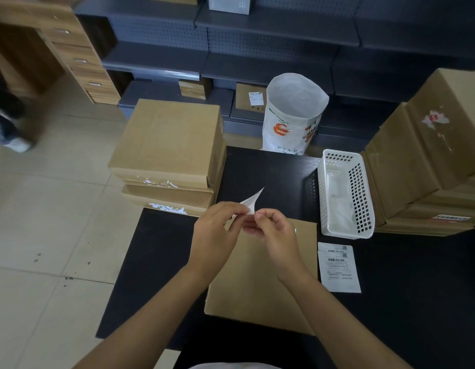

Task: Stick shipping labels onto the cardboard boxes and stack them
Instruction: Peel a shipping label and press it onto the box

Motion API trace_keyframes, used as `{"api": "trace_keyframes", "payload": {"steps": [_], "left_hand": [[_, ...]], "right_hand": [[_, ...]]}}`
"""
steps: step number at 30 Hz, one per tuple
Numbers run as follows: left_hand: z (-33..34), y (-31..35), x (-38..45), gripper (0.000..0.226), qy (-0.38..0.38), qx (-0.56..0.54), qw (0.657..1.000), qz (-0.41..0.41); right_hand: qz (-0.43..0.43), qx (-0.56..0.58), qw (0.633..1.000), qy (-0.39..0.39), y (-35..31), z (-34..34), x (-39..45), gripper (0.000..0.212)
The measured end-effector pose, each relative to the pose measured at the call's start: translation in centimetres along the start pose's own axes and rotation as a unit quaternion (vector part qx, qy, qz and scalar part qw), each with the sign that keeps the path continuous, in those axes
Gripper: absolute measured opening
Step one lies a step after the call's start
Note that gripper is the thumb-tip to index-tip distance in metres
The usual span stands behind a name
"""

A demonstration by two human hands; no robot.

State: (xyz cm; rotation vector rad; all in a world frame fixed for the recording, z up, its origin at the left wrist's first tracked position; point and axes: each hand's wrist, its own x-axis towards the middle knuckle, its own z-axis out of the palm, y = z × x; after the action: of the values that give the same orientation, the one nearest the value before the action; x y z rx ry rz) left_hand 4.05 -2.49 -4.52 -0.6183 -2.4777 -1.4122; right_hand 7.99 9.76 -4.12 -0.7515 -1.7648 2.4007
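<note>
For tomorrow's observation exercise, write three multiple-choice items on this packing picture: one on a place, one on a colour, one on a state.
1. Where do the spare labels lie?
A. on the table right of the flat box
B. inside the basket
C. on the floor

2. What colour is the basket?
A. blue
B. white
C. red

3. What are the hands doing?
A. resting flat
B. both pinching one label
C. lifting a box

Answers:
1 A: they lie on the black table beside the flat box.
2 B: its perforated walls are white.
3 B: left hand and right hand pinch the label.
</note>
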Motion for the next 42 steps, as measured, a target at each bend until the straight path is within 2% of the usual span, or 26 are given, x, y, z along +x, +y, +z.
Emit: {"api": "trace_keyframes", "payload": {"steps": [16, 21, 27, 29, 32, 35, 38, 40, 42], "left_hand": [[-0.1, -0.3, -0.3, 0.014, -0.02, -0.002, 1.0, -0.003], [-0.2, 0.1, -0.1, 0.017, -0.088, -0.053, 0.993, -0.065], [-0.7, 0.5, 0.4, 0.017, -0.127, -0.09, 0.979, -0.13], [-0.8, 0.8, 0.3, 0.019, -0.141, -0.1, 0.974, -0.146], [-0.8, 1.3, 0.3, 0.013, -0.131, -0.17, 0.952, -0.219], [-0.6, 1.2, 0.4, 0.005, -0.094, -0.233, 0.917, -0.31], [-0.2, 0.5, 0.7, 0.006, -0.042, -0.265, 0.886, -0.378], [-0.1, 0.5, 0.9, 0.005, -0.021, -0.287, 0.866, -0.408], [-0.1, 0.6, 1.0, 0.007, -0.001, -0.303, 0.85, -0.431]], "right_hand": [[-0.01, -0.045, 0.999, 0.002, 0.4, 0.2, -0.1, 0.012], [-0.036, -0.118, 0.992, 0.004, 0.4, -0.2, -0.1, 0.014], [-0.092, -0.237, 0.967, -0.019, -0.1, -0.7, -0.5, 0.018], [-0.105, -0.253, 0.961, -0.027, -0.4, -0.7, -0.7, 0.021], [-0.104, -0.247, 0.963, -0.025, -0.6, -0.5, -1.1, 0.02], [-0.036, -0.193, 0.98, 0.025, -0.3, -0.5, -1.0, 0.016], [0.105, 0.025, 0.988, 0.111, 0.4, -0.8, 0.0, 0.02], [0.163, 0.197, 0.956, 0.145, 0.7, -1.2, 0.5, 0.019], [0.196, 0.302, 0.919, 0.164, 1.0, -1.9, 0.6, 0.018]]}}
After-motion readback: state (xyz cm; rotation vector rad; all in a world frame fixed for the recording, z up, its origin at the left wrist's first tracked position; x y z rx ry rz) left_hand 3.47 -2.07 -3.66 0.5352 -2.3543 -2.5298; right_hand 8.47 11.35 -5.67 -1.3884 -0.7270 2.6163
